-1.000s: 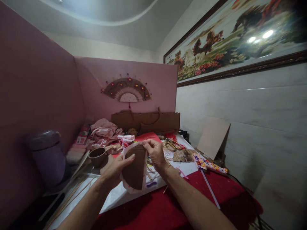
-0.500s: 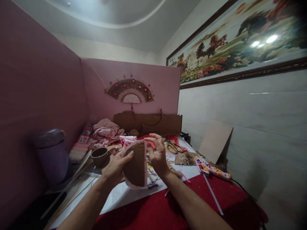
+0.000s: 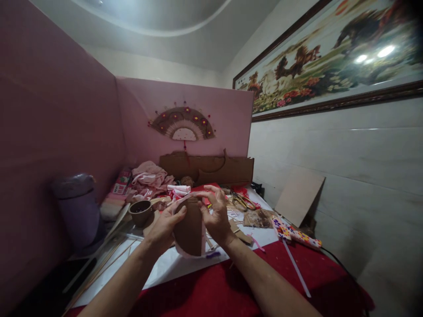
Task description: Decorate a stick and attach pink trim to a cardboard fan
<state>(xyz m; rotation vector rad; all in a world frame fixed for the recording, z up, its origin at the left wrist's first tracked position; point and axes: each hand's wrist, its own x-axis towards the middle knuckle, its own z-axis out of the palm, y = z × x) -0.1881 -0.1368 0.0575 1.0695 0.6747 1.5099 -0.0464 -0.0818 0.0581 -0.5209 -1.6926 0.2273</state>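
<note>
A half-round piece of brown cardboard (image 3: pixel 189 229) is held up over the table, its straight side on the right. Pale pink cloth is folded round its edges. My left hand (image 3: pixel 166 224) grips the curved left side, thumb on the brown face and fingers behind. At the top right corner, my right hand (image 3: pixel 214 213) pinches the edge between thumb and fingers. What its fingertips press on is partly hidden. Just left of my left hand stands a brown cup (image 3: pixel 140 214) with dark contents.
A floral glue gun (image 3: pixel 295 234) with a long glue stick lies at right on red cloth (image 3: pixel 205 290). Gold-handled scissors (image 3: pixel 243 201), cardboard scraps (image 3: pixel 259 218) and thin sticks lie behind. Pink cloth (image 3: pixel 152 178) is heaped back left. A decorated fan (image 3: pixel 185 124) hangs on the pink panel.
My right fingers have come down from above the cardboard's top corner and now press on its edge. My left hand keeps its hold. The view has shifted slightly.
</note>
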